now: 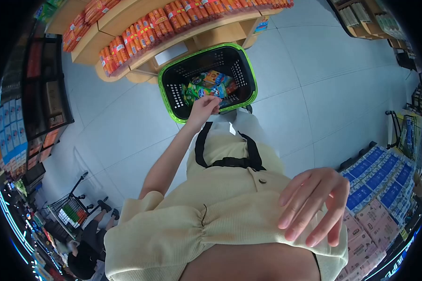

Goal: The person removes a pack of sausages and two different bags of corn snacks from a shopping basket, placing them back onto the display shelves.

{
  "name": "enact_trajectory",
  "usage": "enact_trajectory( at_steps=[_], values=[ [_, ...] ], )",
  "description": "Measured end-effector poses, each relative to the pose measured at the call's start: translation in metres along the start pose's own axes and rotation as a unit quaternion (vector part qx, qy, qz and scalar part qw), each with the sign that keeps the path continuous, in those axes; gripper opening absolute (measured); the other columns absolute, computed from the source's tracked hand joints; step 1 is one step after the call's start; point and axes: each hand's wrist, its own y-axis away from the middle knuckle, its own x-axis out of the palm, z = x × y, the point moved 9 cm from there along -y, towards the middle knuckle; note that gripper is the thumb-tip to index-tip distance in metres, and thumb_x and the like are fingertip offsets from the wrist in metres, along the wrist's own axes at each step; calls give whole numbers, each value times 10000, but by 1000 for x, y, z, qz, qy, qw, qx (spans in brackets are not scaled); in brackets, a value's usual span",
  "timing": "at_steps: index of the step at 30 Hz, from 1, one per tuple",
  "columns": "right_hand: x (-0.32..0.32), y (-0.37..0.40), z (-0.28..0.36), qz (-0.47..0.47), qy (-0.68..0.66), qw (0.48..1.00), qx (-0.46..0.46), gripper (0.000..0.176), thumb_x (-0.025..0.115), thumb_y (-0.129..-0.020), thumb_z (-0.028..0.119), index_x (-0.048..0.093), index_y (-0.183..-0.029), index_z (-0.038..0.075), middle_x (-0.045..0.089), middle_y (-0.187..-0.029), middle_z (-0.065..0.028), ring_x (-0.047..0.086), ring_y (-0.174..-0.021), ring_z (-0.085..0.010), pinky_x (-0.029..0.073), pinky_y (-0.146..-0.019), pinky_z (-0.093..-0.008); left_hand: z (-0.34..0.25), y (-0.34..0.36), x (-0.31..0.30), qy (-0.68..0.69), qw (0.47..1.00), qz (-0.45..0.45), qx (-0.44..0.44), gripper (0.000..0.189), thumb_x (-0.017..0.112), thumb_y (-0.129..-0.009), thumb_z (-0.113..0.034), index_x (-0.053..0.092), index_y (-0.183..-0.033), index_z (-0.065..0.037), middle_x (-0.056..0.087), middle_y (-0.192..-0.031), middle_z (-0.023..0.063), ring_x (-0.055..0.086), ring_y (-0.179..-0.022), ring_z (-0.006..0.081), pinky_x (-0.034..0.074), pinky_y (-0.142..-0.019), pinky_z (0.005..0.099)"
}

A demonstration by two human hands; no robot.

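Observation:
My left hand (pixel 204 110) is over the near left rim of a black shopping basket (pixel 172 75) with a green edge. Its fingers are curled together, and what they hold, if anything, does not show. Inside the basket, just beyond those fingers, lie several shiny snack packets (pixel 206 89), mostly green, with blue and orange ones among them. My right hand (pixel 315 205) hangs in front of my chest on the right. Its fingers are loosely spread with nothing in them, away from the basket.
Wooden shelves (pixel 122 18) with rows of red-orange wrapped packs (pixel 159 23) curve behind the basket. Stacked blue and white cartons (pixel 377 173) stand at right. A shopping trolley (pixel 70 208) and another person (pixel 86 248) are at lower left. Grey tiled floor (pixel 290 70) lies between.

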Motion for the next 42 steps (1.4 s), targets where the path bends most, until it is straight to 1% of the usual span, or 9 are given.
enact_trajectory(
  at_steps=[2,5,6,8,11,17,31,41,42],
  values=[
    [1,-5,-12,27,33,996,79,380,709,-781,427,699,-912,71,634,-1035,-243,567,-1082,-341,436,-916,-445,20,-1,-2,15,998,-36,-50,239,572,-902,-226,606,-1025,-23,595,-829,-1,579,-758,105,492,-766,257],
    [-68,18,7,-31,33,998,37,377,717,-776,418,681,-904,65,627,-1003,-221,562,-1045,-331,455,-874,-426,49,-9,-14,55,985,-121,-106,205,577,-892,-222,609,-987,-43,572,-787,-15,570,-734,100,487,-734,260],
    [-99,30,14,-27,47,999,5,453,717,-768,346,628,-957,-57,590,-998,-256,571,-960,-384,490,-784,-432,58,-15,2,62,985,-117,-112,205,577,-892,-222,609,-987,-43,572,-787,-15,570,-734,100,487,-734,260],
    [-167,67,13,-256,172,945,106,419,592,-863,342,556,-1048,-33,589,-1010,-195,572,-975,-314,450,-854,-390,73,-18,8,91,977,-139,-136,184,581,-884,-221,607,-967,-59,565,-782,-21,565,-724,98,481,-717,267],
    [-240,127,1,-424,316,816,233,273,519,-922,229,572,-1050,-6,608,-1030,-101,576,-971,-186,438,-865,-317,78,-22,16,65,982,-137,-117,214,581,-880,-216,618,-1006,-47,575,-826,10,589,-718,128,493,-664,265],
    [-283,228,-47,-497,169,780,341,257,524,-934,248,586,-1042,23,616,-957,-55,579,-918,-125,449,-833,-280,77,-7,26,69,976,-157,-136,222,570,-887,-231,615,-1021,-59,578,-838,3,587,-754,126,485,-709,277],
    [-296,293,-93,-590,157,701,368,219,537,-927,253,590,-1005,55,612,-850,-31,583,-839,-116,466,-776,-290,146,-51,-47,78,950,-166,-253,150,603,-846,-222,614,-948,-113,594,-828,-10,583,-753,125,484,-725,300],
    [-301,312,-146,-602,162,680,385,215,528,-929,247,597,-983,50,609,-815,-29,580,-809,-113,474,-743,-277,122,-142,-43,-55,969,-130,-204,215,628,-848,-289,611,-942,-97,604,-797,-2,587,-669,96,485,-617,250],
    [-305,314,-152,-602,157,681,386,215,528,-929,247,597,-983,50,609,-815,-29,580,-809,-113,474,-743,-277,115,-144,-38,-92,968,-129,-197,199,562,-886,-261,601,-945,-74,598,-808,10,580,-704,98,494,-646,249]
  ],
)
